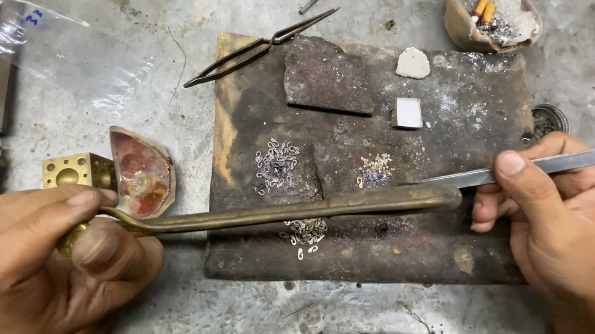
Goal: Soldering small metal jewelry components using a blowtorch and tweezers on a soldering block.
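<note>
Left hand (25, 252) gripping brass torch (283, 212), right hand (569, 219) pinching tweezers (549, 165)

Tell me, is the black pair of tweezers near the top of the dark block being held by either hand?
No. The black tweezers lie untouched; the left hand holds a brass pipe, the right hand steel tweezers.

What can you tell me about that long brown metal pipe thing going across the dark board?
The brass pipe is a long, slim tube, dull brown-gold and tarnished. It lies slanted over the scorched dark board, thin and curved at the near end, thicker at its blunt far tip. The left hand grips the curved end between thumb and fingers. The tip sits beside the steel tweezers in the right hand, above tiny silver rings.
</note>
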